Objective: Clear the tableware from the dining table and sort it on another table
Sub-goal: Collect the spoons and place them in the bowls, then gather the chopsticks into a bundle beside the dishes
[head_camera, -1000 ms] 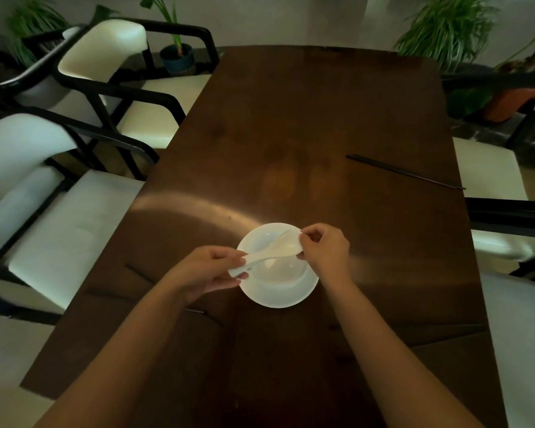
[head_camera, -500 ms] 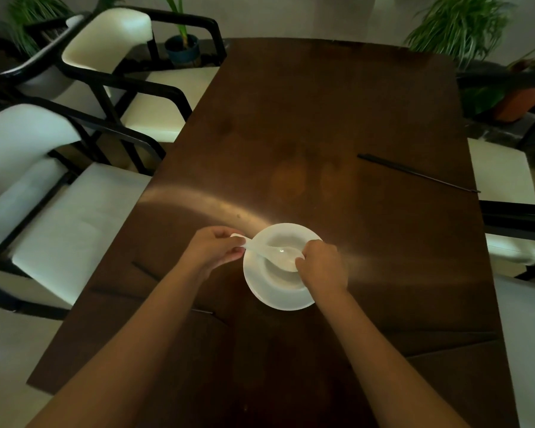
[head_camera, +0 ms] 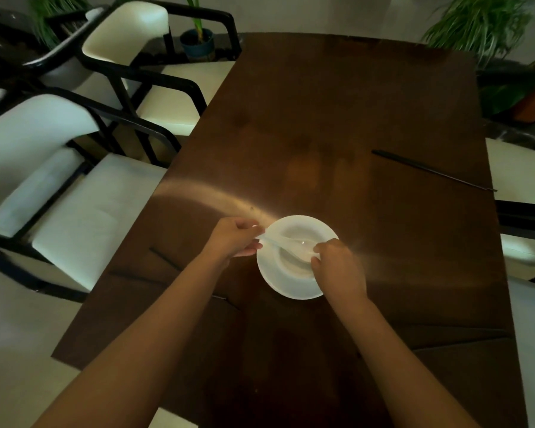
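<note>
Spoon spans bowl, seemingly between both grips.

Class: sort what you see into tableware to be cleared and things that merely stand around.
To clear: white spoon, bowl, plate, black chopsticks.
Merely around: chairs, potted plants, dining table.
</note>
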`<move>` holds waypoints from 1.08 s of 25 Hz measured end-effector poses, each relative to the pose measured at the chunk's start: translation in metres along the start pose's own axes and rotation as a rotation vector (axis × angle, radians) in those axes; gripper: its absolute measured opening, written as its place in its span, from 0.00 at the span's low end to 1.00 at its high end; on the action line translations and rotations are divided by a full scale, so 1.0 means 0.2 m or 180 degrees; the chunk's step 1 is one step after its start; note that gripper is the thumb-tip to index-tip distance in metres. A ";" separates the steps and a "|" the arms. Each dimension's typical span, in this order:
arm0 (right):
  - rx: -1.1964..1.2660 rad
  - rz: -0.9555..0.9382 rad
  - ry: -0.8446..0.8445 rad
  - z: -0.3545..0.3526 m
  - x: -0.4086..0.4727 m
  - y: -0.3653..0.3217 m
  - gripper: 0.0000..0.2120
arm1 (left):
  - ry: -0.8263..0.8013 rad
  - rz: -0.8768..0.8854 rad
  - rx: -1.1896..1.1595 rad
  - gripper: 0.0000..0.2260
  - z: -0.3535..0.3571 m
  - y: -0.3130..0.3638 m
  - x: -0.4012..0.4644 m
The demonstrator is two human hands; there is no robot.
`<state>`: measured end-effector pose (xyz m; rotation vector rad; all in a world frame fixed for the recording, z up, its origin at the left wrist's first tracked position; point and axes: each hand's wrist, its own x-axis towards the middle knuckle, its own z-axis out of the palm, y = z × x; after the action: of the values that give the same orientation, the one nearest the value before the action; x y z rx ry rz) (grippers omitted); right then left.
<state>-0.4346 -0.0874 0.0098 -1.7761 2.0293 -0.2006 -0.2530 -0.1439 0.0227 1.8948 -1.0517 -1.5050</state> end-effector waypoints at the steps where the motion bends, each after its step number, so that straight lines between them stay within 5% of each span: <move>1: -0.0012 -0.0032 0.0087 -0.01 -0.02 -0.01 0.12 | 0.0102 0.0064 0.0177 0.12 -0.03 0.00 -0.01; 6: 0.0365 -0.0700 0.0524 0.05 -0.19 -0.21 0.13 | 0.0716 0.1209 0.1649 0.18 -0.46 -0.20 -0.07; 11: 0.0180 -0.1260 0.0028 0.33 -0.25 -0.49 0.18 | -0.0100 0.1487 0.3981 0.28 -0.70 -0.49 -0.02; 14: -0.0201 -0.1337 -0.0260 0.52 -0.23 -0.65 0.21 | -0.0616 0.1669 0.4684 0.31 -0.75 -0.58 0.04; 22: -0.0655 -0.0711 -0.0309 0.76 -0.21 -0.81 0.08 | -0.0677 0.2467 0.4719 0.20 -0.87 -0.73 0.16; 27: -0.0780 -0.0764 -0.0369 0.73 -0.22 -0.80 0.08 | -0.0947 0.2787 0.4475 0.12 -0.84 -0.72 0.17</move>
<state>-0.2248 -0.0459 -0.0495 -2.1287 1.8205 0.0829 -0.0501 -0.1026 -0.0637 1.3337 -3.0449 -0.4137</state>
